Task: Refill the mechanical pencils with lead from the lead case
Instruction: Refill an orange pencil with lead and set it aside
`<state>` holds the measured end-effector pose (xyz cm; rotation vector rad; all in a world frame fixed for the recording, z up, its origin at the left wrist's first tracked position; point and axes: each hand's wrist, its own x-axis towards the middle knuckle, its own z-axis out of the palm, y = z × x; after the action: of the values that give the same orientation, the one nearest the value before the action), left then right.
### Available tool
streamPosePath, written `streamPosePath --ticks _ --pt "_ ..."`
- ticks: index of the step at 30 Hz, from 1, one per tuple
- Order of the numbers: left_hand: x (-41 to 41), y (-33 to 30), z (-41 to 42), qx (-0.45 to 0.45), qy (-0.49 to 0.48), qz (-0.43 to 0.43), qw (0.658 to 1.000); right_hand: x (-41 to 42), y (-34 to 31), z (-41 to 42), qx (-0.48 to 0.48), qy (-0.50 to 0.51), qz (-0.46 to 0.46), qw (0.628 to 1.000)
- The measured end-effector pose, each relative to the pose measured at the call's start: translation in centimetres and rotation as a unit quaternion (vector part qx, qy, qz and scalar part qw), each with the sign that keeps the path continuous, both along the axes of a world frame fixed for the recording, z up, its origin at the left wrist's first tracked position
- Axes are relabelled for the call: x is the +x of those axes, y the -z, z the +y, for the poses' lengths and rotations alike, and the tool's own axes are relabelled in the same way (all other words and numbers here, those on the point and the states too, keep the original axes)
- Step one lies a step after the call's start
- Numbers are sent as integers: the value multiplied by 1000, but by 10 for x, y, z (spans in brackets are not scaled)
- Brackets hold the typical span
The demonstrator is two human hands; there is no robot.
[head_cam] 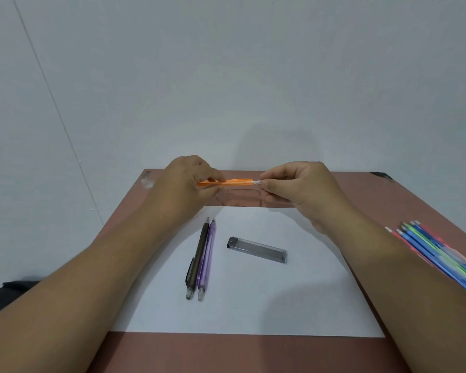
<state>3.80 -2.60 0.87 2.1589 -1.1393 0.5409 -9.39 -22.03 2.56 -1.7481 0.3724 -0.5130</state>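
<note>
Above the far edge of the reddish-brown table (pixel 347 189), the left hand (pixel 183 181) grips a see-through orange plastic mechanical pencil (pixel 234 182), held flat. The right hand (pixel 299 187) pinches its white end cap (pixel 257 182). Nearer, on a white sheet of paper (pixel 253 300), a brown pencil (pixel 197 258) and a purple pencil (pixel 207 261) lie touching. The clear plastic lead case (pixel 257 250) lies just right of them. Bright colored pencils (pixel 439 255) lie at the right edge.

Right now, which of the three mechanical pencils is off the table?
The orange pencil, held between both hands. The brown pencil and purple pencil lie side by side on the paper.
</note>
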Motion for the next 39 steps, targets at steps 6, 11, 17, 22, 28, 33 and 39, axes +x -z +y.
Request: streamPosePath --ticks 6,11,17,22,28,33,39 --pt "-1 -1 0 -4 1 -10 1000 -1 0 0 46 -13 -18 999" --pt "-3 -1 -1 -12 10 -7 1000 0 1 0 73 -25 -23 997" --pt "-6 1 -5 -23 20 28 999 2 4 -2 88 -32 -31 995" --pt "-11 1 -8 -34 42 72 996 2 2 -5 98 -18 -45 994" --pt "-25 -6 -14 -36 107 203 973 1 -2 -1 163 -64 -36 984" --pt "-50 -19 -20 -101 165 342 920 -1 -9 9 270 -107 -75 954" --pt "-60 -18 -22 -111 231 498 829 0 -18 12 423 -55 -150 892"
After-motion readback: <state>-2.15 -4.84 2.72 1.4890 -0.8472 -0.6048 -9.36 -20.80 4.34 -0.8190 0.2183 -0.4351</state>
